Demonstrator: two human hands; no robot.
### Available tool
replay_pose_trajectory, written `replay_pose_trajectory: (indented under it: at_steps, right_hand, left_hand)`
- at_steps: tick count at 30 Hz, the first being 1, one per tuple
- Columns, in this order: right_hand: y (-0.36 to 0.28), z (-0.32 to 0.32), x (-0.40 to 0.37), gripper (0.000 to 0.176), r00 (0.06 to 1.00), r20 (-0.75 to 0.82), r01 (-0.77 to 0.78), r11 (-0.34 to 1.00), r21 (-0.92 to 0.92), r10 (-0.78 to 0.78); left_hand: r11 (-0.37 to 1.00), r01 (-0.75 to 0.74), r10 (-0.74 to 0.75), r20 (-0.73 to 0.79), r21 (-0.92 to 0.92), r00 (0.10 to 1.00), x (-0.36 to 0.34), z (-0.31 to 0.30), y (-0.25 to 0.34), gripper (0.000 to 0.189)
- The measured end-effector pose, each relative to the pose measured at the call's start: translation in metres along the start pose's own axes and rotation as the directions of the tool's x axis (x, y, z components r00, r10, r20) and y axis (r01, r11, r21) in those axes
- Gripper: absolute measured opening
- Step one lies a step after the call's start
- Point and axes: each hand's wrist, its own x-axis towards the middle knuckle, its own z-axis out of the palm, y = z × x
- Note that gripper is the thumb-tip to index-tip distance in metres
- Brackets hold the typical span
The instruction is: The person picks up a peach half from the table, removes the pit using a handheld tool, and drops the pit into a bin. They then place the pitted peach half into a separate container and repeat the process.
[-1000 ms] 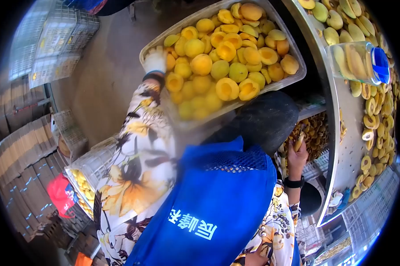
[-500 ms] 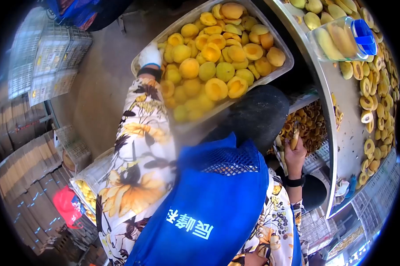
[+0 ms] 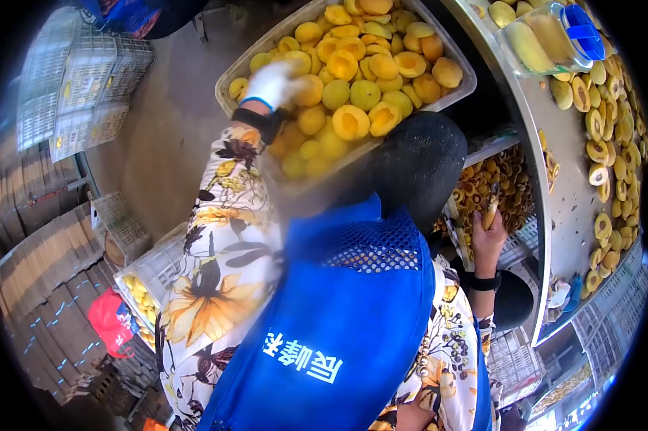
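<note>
My left hand [image 3: 273, 85], in a white glove with a blue cuff edge, is over the left part of a pale plastic tub [image 3: 469, 85]. Yellow peach halves [image 3: 350, 123] fill that tub, cut faces and skins showing. Motion smears the gloved fingers, which overlap the fruit. Bare and closed, my right hand [image 3: 487, 238] grips a wooden-handled tool [image 3: 490, 215] with a narrow dark tip pointing up. Behind it, below the table edge, lies a heap of small brown fruit pieces [image 3: 507, 176]. My dark-clad knee [image 3: 424, 154] presses close to the tub's near side.
A metal table [image 3: 564, 230] curves along the right, bearing many browned fruit halves [image 3: 611, 144] and a clear jar with a blue lid [image 3: 543, 43]. White crates [image 3: 87, 79] and flattened cardboard [image 3: 44, 258] stand left, near a red cap [image 3: 110, 323] and a crate of yellow fruit [image 3: 141, 298].
My left hand has moved right and inward from the tub's left edge, over the fruit. My right hand, still holding the tool, has shifted slightly right.
</note>
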Motion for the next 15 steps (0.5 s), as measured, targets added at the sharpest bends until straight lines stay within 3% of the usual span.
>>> replay_pose_trajectory:
  at_steps: [1, 2, 3, 6, 9, 13, 14, 15]
  right_hand:
    - [0.001, 0.001, -0.001, 0.020, 1.000, -0.006, 0.028, 1.000, 0.005, -0.028]
    - [-0.003, 0.001, -0.002, 0.021, 0.998, 0.054, -0.027, 0.999, -0.018, 0.028]
    - [-0.008, 0.004, -0.002, 0.021, 0.998, 0.059, -0.012, 1.000, 0.001, 0.012]
    - [-0.014, 0.011, -0.004, 0.024, 0.997, 0.030, 0.063, 0.997, 0.048, -0.065]
    - [-0.010, 0.009, -0.008, 0.026, 1.000, 0.013, 0.023, 0.997, 0.076, -0.024]
    - [-0.006, 0.009, -0.013, 0.026, 1.000, 0.002, 0.019, 0.995, 0.098, -0.019]
    - [-0.002, 0.012, -0.014, 0.024, 1.000, 0.005, 0.023, 0.994, 0.104, -0.024]
    - [-0.006, 0.013, -0.012, 0.023, 0.999, 0.030, 0.029, 0.994, 0.109, -0.033]
  left_hand:
    - [0.995, -0.092, 0.085, 0.138, 0.042, 0.987, -0.008, 0.004, 0.018, 0.055]
    - [0.991, 0.021, -0.057, 0.280, 0.131, 0.958, -0.014, 0.006, 0.037, 0.063]
    - [0.973, 0.107, -0.162, 0.277, 0.203, 0.947, -0.016, 0.010, 0.047, 0.065]
    - [0.993, 0.116, -0.115, 0.150, -0.003, 0.982, -0.020, 0.016, 0.027, 0.069]
    - [0.967, 0.163, -0.141, 0.120, -0.198, 0.983, -0.041, 0.002, 0.006, 0.070]
    - [0.977, 0.201, -0.203, 0.020, 0.065, 0.979, -0.118, -0.019, 0.023, 0.065]
    - [0.967, 0.240, -0.247, 0.100, 0.084, 0.964, -0.136, -0.019, 0.034, 0.066]
    - [0.969, 0.155, -0.184, 0.144, 0.192, 0.972, -0.153, -0.006, 0.032, 0.061]
